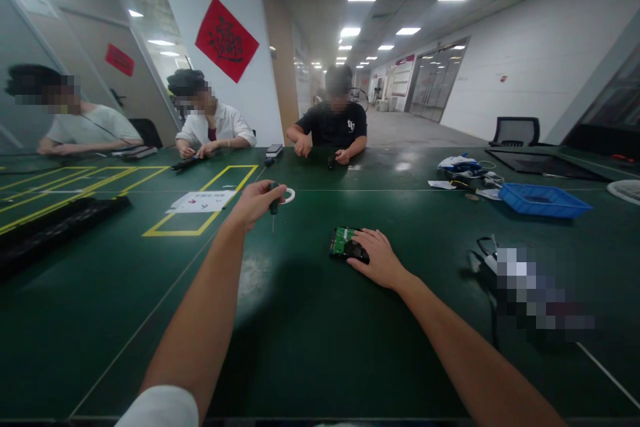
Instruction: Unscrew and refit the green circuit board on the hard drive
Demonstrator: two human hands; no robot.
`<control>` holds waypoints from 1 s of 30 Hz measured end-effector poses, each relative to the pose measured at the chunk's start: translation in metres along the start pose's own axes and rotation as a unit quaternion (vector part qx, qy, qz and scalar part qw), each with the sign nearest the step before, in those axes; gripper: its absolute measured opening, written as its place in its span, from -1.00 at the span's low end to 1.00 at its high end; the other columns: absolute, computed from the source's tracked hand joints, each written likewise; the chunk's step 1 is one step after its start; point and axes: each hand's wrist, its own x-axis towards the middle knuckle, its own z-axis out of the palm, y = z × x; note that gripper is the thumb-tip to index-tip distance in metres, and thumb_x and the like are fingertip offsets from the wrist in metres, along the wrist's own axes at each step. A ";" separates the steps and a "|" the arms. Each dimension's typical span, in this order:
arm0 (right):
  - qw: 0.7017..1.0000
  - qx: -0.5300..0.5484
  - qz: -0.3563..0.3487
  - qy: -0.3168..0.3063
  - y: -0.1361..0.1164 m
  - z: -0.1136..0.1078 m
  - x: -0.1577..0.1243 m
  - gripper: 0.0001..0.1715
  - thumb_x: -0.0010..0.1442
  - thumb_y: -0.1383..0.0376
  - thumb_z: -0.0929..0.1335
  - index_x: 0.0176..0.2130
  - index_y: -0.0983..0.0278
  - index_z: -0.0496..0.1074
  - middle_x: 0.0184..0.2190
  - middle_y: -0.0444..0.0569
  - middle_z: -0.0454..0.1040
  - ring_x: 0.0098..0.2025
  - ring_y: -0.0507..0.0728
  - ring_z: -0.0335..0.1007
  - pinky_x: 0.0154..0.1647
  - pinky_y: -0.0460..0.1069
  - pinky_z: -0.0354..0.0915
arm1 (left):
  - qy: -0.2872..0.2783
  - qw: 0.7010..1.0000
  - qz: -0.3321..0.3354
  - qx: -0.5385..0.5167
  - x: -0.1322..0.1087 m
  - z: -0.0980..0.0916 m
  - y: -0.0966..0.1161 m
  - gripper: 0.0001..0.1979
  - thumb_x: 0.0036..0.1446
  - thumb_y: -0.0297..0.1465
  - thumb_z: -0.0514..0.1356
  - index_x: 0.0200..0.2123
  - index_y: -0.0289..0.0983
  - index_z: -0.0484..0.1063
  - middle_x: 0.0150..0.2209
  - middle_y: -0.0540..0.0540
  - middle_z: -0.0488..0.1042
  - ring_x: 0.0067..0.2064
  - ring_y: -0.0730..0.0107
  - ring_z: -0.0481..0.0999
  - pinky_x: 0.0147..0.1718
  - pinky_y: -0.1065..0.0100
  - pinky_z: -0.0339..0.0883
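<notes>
My left hand (256, 202) is raised above the green table (310, 320), fingers wrapped round a small screwdriver (273, 207) whose thin tip points down. Just behind that hand lies a small white ring (290, 195). My right hand (377, 257) rests on the table with its fingers curled over the right edge of a hard drive (345, 242), which lies flat with its green circuit board facing up. The two hands are about a hand's width apart.
A blue tray (544, 200) and a tangle of cables and papers (463, 170) sit at the right. A white sheet (201, 201) lies in a yellow-taped square. A black keyboard (55, 227) is at the left. Three people sit across the table.
</notes>
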 end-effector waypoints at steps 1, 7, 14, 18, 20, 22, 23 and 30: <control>1.000 0.001 0.001 0.000 0.000 0.001 0.000 -0.40 0.26 -0.01 0.36 0.18 0.23 0.38 0.26 0.11 0.34 0.35 0.34 0.14 0.39 0.39 -0.08 | 0.009 0.998 0.000 0.065 0.003 -0.003 -0.010 -0.57 0.17 -0.02 0.21 -0.28 -0.31 0.50 -0.37 -0.10 0.55 -0.39 0.36 0.47 -0.45 0.42 0.25; 1.000 0.010 0.008 -0.004 0.000 -0.001 -0.001 -0.35 0.26 -0.04 0.36 0.21 0.22 0.35 0.27 0.12 0.33 0.36 0.34 0.12 0.39 0.38 -0.07 | -0.050 0.916 -0.035 0.397 0.013 0.022 -0.061 -0.78 0.19 -0.34 0.16 -0.14 -0.27 0.52 -0.17 -0.18 0.58 -0.11 0.20 0.54 -0.17 0.36 0.32; 0.998 0.043 0.039 0.014 -0.002 -0.006 -0.002 -0.21 0.26 -0.14 0.32 0.28 0.25 0.27 0.31 0.15 0.27 0.37 0.34 0.10 0.40 0.32 -0.02 | -0.036 0.893 -0.098 0.437 -0.001 0.067 -0.091 -0.72 0.25 -0.25 0.14 -0.13 -0.29 0.53 -0.03 -0.32 0.50 -0.04 0.07 0.54 -0.10 0.25 0.39; 0.994 0.053 0.081 0.044 0.004 -0.005 -0.001 -0.21 0.28 -0.15 0.29 0.28 0.26 0.25 0.31 0.17 0.25 0.36 0.35 0.11 0.36 0.31 0.06 | -0.020 0.889 -0.109 0.444 -0.006 0.074 -0.091 -0.72 0.28 -0.26 0.10 -0.09 -0.25 0.52 0.01 -0.29 0.48 -0.01 0.05 0.53 -0.09 0.21 0.41; 0.992 0.056 0.098 0.063 0.009 -0.004 -0.001 -0.27 0.31 -0.13 0.27 0.26 0.24 0.27 0.29 0.17 0.27 0.33 0.34 0.15 0.34 0.31 0.10 | -0.016 0.890 -0.111 0.443 -0.008 0.074 -0.089 -0.73 0.28 -0.28 0.09 -0.09 -0.23 0.52 0.01 -0.28 0.49 -0.01 0.04 0.53 -0.10 0.20 0.41; 0.990 0.055 0.103 0.083 0.014 -0.002 0.000 -0.34 0.33 -0.10 0.26 0.22 0.24 0.31 0.25 0.16 0.30 0.31 0.33 0.19 0.32 0.30 0.13 | -0.015 0.892 -0.110 0.438 -0.009 0.072 -0.085 -0.73 0.27 -0.29 0.09 -0.10 -0.24 0.53 0.01 -0.30 0.50 -0.01 0.01 0.54 -0.12 0.19 0.41; 0.989 0.054 0.101 0.095 0.015 -0.002 0.001 -0.37 0.34 -0.08 0.26 0.20 0.24 0.32 0.23 0.16 0.32 0.29 0.32 0.21 0.31 0.29 0.15 | -0.015 0.894 -0.109 0.435 -0.009 0.072 -0.082 -0.73 0.26 -0.29 0.10 -0.11 -0.24 0.53 0.01 -0.31 0.50 -0.02 0.00 0.54 -0.13 0.19 0.41; 0.978 0.052 0.061 0.193 0.001 -0.015 0.005 -0.59 0.37 0.10 0.26 0.08 0.25 0.40 0.02 0.13 0.44 0.08 0.27 0.38 0.14 0.19 0.32 | -0.040 0.924 -0.043 0.377 -0.002 0.078 -0.023 -0.73 0.24 -0.24 0.13 -0.21 -0.25 0.57 -0.24 -0.18 0.59 -0.18 0.19 0.56 -0.25 0.36 0.33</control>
